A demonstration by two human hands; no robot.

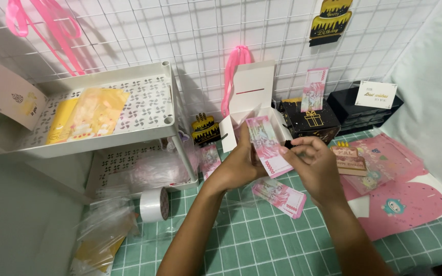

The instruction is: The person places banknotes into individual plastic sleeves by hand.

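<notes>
Pink banknote (266, 145) is pinched flat between your left hand (241, 163) and right hand (310, 163), both closed on it — loose stack (280, 196) at 6 o'clock could scatter if your wrist drops.

Two hands, left hand (239, 163) and right hand (313, 163). Pink banknote lots: four — held notes (268, 145), bundle (280, 197) on mat, note (313, 89) on black gift box (310, 122), note (210, 159) by shelf. One white box (251, 89). One tape roll (154, 204). Two pink ribbons (234, 66), (42, 25).
</notes>
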